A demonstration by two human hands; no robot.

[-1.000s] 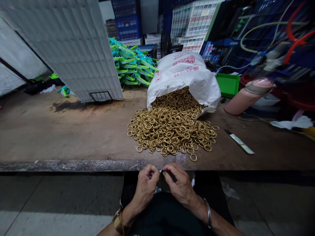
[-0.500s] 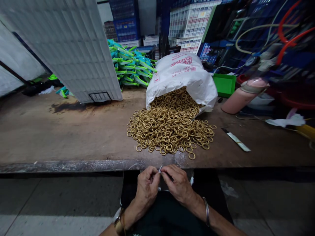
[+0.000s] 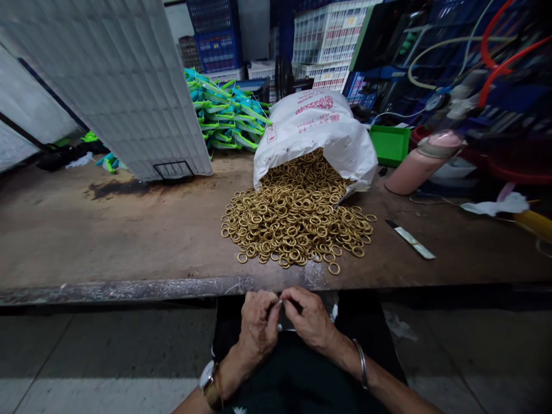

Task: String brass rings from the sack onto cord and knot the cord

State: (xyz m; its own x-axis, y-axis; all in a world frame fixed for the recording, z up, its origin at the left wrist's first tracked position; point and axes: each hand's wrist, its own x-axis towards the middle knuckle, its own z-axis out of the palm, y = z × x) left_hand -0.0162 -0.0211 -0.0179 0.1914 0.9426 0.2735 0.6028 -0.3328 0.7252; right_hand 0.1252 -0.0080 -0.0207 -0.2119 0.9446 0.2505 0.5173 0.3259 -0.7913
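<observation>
Both hands pinch a tiny white bit (image 3: 280,301), prob. thread: left hand (image 3: 257,326) & right hand (image 3: 307,317) in fingertip grip. Light, limp; hold near ends. Brass rings (image 3: 297,221) heaped on worktop (image 3: 107,241).

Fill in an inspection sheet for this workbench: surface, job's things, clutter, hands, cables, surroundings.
Surface: worn brown bench, dark stain near the white panel.
Job's things: small white piece pinched between both hands; too small to identify.
Clutter: brass rings spilling from white sack; blade; pink bottle; green tray.
Hands: left hand and right hand closed together below the bench edge.
Cables: red and pale hoses at right.
Surroundings: stacked crates.
</observation>
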